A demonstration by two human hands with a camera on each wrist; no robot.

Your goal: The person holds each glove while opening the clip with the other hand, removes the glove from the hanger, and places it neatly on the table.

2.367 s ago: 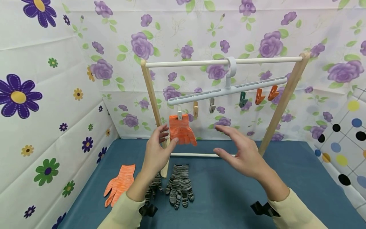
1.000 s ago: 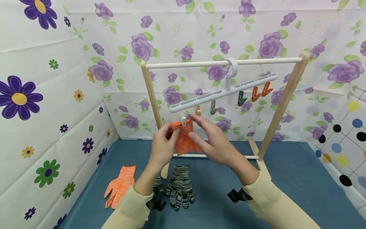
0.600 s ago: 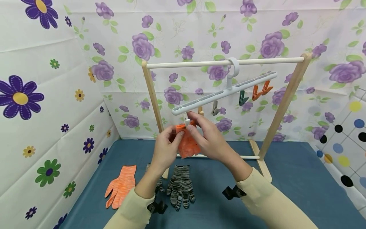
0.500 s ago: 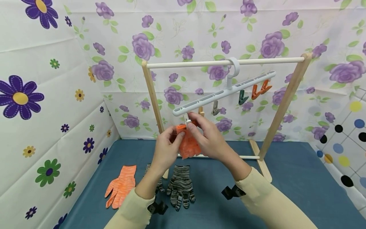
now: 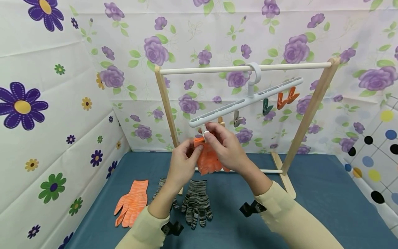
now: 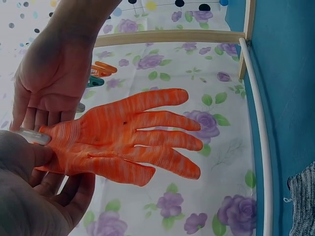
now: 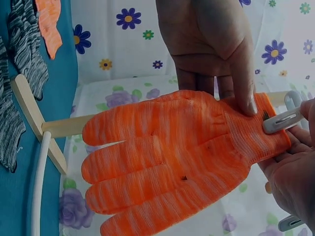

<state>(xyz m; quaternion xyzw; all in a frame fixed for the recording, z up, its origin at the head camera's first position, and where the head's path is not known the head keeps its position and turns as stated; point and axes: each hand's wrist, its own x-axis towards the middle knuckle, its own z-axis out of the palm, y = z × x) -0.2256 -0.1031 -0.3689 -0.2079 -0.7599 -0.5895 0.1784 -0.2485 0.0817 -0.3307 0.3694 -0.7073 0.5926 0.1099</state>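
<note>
An orange knit glove (image 5: 207,162) hangs fingers down from a white clothespin (image 7: 283,120) on the left end of the grey hanger (image 5: 224,110). My left hand (image 5: 183,159) pinches the left side of its cuff, with the thumb in front, as the right wrist view also shows. My right hand (image 5: 228,149) pinches the clothespin between thumb and fingers. In the right wrist view the clothespin lies over the cuff; whether its jaws grip the cloth there cannot be told. The left wrist view shows the glove's fingers (image 6: 167,140) spread and loose.
The hanger hooks over the top rod of a wooden rack (image 5: 311,103). Beige, grey, green (image 5: 266,107) and orange clothespins (image 5: 281,101) hang along it. On the blue table lie another orange glove (image 5: 133,202) and two grey-black gloves (image 5: 197,202), one partly behind my left arm.
Both hands have come in to the glove: the left took its cuff, the right moved left onto the clothespin. The hanger's left end tipped lower and the glove shifted slightly right and down.
</note>
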